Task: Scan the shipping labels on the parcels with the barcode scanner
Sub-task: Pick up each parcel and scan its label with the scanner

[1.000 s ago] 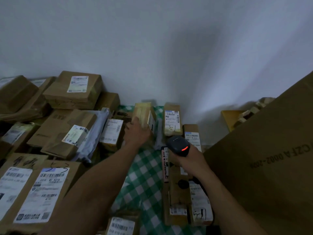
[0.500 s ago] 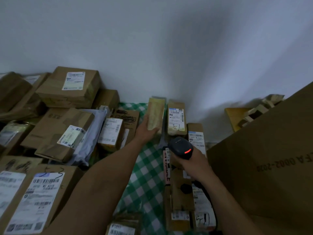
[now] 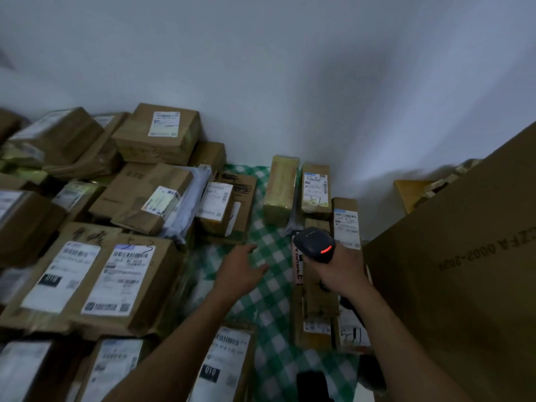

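The left hand (image 3: 240, 271) is empty now. Its fingers are spread wide and loose, and it hangs just over the green and white checked cloth (image 3: 269, 288). Half a second ago this hand was holding the tall yellow parcel wrapped in shiny tape (image 3: 280, 190). It has let go and pulled back toward the person. That yellow parcel now stands by itself at the far end of the cloth, close to the white wall (image 3: 290, 82), and no label shows on the side we can see. Just to its right stands a small brown parcel (image 3: 315, 168) with a white shipping label (image 3: 316, 185) facing us, in the same place as before. The right hand (image 3: 340, 269) grips the black barcode scanner (image 3: 314, 245) with its fingers curled round the handle, as it did before. A little red light (image 3: 326, 250) glows on the scanner's head. The scanner is held up over the long flat brown parcels (image 3: 316, 309) that lie along the right edge of the cloth, and its head points toward the parcels by the wall. A narrow brown parcel with a white label (image 3: 345, 203) lies just behind the scanner. A very big brown cardboard box (image 3: 464, 271) fills the right side. On the left is a heap of brown cardboard parcels (image 3: 133, 285) with white labels.
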The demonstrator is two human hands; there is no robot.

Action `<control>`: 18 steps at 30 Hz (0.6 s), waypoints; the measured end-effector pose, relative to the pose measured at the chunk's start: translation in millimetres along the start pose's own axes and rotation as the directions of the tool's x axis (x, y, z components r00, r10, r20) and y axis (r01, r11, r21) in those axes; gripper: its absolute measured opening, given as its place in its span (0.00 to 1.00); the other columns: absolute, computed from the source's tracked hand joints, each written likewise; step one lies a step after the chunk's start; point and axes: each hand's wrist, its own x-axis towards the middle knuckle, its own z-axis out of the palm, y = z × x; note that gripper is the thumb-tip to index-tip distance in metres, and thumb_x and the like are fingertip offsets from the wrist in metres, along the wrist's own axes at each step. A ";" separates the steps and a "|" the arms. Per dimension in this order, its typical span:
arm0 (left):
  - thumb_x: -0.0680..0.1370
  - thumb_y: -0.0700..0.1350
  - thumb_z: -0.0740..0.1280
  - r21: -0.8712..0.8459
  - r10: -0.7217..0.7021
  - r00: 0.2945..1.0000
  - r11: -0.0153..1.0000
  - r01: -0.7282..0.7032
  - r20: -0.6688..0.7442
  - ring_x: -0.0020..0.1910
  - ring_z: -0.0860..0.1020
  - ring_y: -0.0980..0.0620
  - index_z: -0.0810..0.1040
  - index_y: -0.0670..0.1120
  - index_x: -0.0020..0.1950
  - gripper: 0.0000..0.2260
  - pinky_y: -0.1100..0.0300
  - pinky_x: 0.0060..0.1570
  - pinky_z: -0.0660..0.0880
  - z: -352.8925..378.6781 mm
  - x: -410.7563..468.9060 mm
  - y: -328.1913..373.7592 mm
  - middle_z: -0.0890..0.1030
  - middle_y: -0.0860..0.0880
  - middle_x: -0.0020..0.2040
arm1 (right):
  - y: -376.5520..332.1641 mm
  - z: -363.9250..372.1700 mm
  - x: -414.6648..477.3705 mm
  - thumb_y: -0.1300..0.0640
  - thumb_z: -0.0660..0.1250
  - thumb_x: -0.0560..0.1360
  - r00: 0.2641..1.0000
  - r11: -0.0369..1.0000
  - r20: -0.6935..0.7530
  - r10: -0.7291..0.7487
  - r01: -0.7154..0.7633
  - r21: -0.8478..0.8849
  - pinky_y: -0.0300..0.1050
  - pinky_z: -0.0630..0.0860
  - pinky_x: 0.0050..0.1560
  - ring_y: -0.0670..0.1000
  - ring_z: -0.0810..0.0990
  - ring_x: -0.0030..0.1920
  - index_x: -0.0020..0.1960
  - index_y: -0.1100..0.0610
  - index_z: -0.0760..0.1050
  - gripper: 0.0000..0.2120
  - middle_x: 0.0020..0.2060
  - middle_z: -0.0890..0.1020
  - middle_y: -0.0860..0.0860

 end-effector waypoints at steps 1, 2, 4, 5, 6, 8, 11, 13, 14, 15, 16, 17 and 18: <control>0.76 0.57 0.75 0.060 -0.012 1.000 0.998 0.011 0.007 0.67 0.74 0.52 0.72 0.49 0.75 0.30 0.56 0.67 0.72 1.0 -17.9 -7.5 0.75 0.49 0.71 | 1.2 3.9 -5.5 0.56 0.73 0.78 1.000 1.000 0.000 -0.004 0.004 0.003 0.22 0.68 0.32 0.35 0.72 0.41 0.54 0.48 0.75 0.09 0.41 0.77 0.40; 0.75 0.59 0.75 0.107 -0.027 0.999 0.994 0.025 0.018 0.68 0.74 0.50 0.72 0.49 0.75 0.32 0.55 0.67 0.72 4.1 -32.4 -16.2 0.75 0.49 0.72 | 2.3 8.5 -11.9 0.56 0.74 0.78 1.000 1.000 0.007 -0.006 0.006 0.008 0.24 0.69 0.33 0.35 0.73 0.42 0.56 0.49 0.76 0.10 0.42 0.77 0.40; 0.72 0.65 0.74 0.219 -0.075 0.997 0.974 0.065 0.036 0.70 0.72 0.48 0.70 0.51 0.76 0.37 0.53 0.68 0.72 9.1 -59.8 -30.0 0.72 0.48 0.73 | 4.2 18.4 -24.5 0.54 0.74 0.77 0.999 0.999 0.038 -0.011 0.010 0.030 0.30 0.70 0.37 0.40 0.78 0.47 0.63 0.49 0.77 0.15 0.47 0.81 0.42; 0.71 0.69 0.73 0.276 -0.101 0.993 0.958 0.082 0.054 0.72 0.71 0.46 0.68 0.52 0.77 0.40 0.51 0.69 0.71 11.2 -71.8 -35.3 0.71 0.48 0.75 | 6.0 23.3 -31.1 0.53 0.75 0.77 0.999 0.999 0.051 -0.013 0.011 0.036 0.35 0.71 0.39 0.44 0.79 0.50 0.65 0.49 0.77 0.17 0.50 0.82 0.44; 0.69 0.72 0.72 0.320 -0.114 0.991 0.943 0.086 0.071 0.72 0.69 0.45 0.67 0.52 0.78 0.43 0.49 0.69 0.71 14.8 -82.0 -40.5 0.69 0.47 0.75 | 8.4 27.6 -37.8 0.51 0.75 0.76 0.998 0.999 0.060 -0.013 0.011 0.036 0.38 0.73 0.41 0.46 0.80 0.52 0.65 0.48 0.77 0.18 0.51 0.83 0.45; 0.65 0.73 0.73 0.354 -0.146 0.982 0.930 0.097 0.116 0.71 0.70 0.43 0.68 0.53 0.77 0.46 0.45 0.68 0.73 18.6 -95.9 -49.8 0.70 0.46 0.74 | 13.9 35.8 -49.9 0.50 0.76 0.76 0.998 0.999 0.063 -0.008 0.005 0.039 0.43 0.76 0.44 0.47 0.81 0.52 0.63 0.47 0.78 0.17 0.52 0.84 0.47; 0.66 0.65 0.77 0.328 -0.155 0.973 0.940 0.093 0.171 0.71 0.70 0.42 0.68 0.52 0.76 0.43 0.47 0.66 0.73 24.5 -113.0 -53.7 0.70 0.46 0.73 | 18.5 46.1 -67.0 0.51 0.76 0.75 0.998 0.999 0.064 0.000 -0.002 0.033 0.48 0.80 0.51 0.47 0.82 0.51 0.57 0.46 0.79 0.12 0.50 0.85 0.47; 0.68 0.59 0.76 0.315 -0.128 0.986 0.945 0.089 0.105 0.70 0.70 0.43 0.70 0.52 0.74 0.36 0.49 0.64 0.74 28.1 -122.3 -52.1 0.72 0.46 0.71 | 17.9 50.6 -78.5 0.49 0.75 0.75 0.997 1.000 0.073 0.002 -0.004 0.018 0.48 0.79 0.51 0.48 0.81 0.51 0.57 0.45 0.79 0.12 0.49 0.84 0.47; 0.68 0.58 0.75 0.294 -0.114 0.991 0.951 0.091 0.064 0.68 0.71 0.43 0.72 0.52 0.71 0.33 0.50 0.63 0.74 29.6 -122.5 -52.3 0.73 0.46 0.69 | 17.3 51.9 -82.7 0.49 0.75 0.76 0.997 1.000 0.077 0.005 -0.006 0.009 0.47 0.77 0.49 0.47 0.81 0.51 0.57 0.43 0.78 0.12 0.49 0.83 0.45; 0.69 0.60 0.74 0.271 -0.103 0.994 0.958 0.093 0.023 0.67 0.72 0.43 0.74 0.52 0.68 0.30 0.50 0.63 0.74 27.0 -125.0 -48.5 0.74 0.46 0.67 | 16.6 52.7 -86.7 0.49 0.75 0.76 0.997 1.000 0.075 0.003 -0.003 0.005 0.45 0.75 0.48 0.45 0.80 0.50 0.58 0.42 0.77 0.12 0.49 0.82 0.44; 0.69 0.62 0.73 0.227 -0.090 0.996 0.969 0.094 -0.027 0.65 0.73 0.44 0.75 0.51 0.66 0.29 0.50 0.63 0.74 26.3 -124.6 -48.0 0.75 0.47 0.65 | 15.4 53.0 -91.8 0.49 0.75 0.76 0.998 1.000 0.070 -0.005 0.005 0.006 0.43 0.73 0.46 0.43 0.79 0.49 0.58 0.42 0.76 0.13 0.49 0.82 0.44; 0.70 0.63 0.73 0.162 -0.087 0.995 0.982 0.095 -0.057 0.63 0.75 0.46 0.76 0.50 0.65 0.29 0.51 0.64 0.74 21.3 -126.9 -45.0 0.77 0.48 0.64 | 14.9 53.2 -96.6 0.50 0.75 0.76 0.998 1.000 0.066 -0.016 0.015 0.012 0.41 0.73 0.45 0.41 0.77 0.48 0.60 0.42 0.76 0.15 0.50 0.82 0.44; 0.70 0.62 0.74 0.076 -0.081 0.993 0.993 0.088 -0.087 0.60 0.77 0.49 0.77 0.48 0.64 0.28 0.53 0.63 0.74 15.0 -128.6 -40.0 0.78 0.50 0.61 | 14.0 53.1 -101.2 0.50 0.75 0.76 0.998 0.999 0.061 -0.030 0.029 0.019 0.38 0.72 0.43 0.38 0.77 0.48 0.62 0.43 0.76 0.16 0.51 0.82 0.45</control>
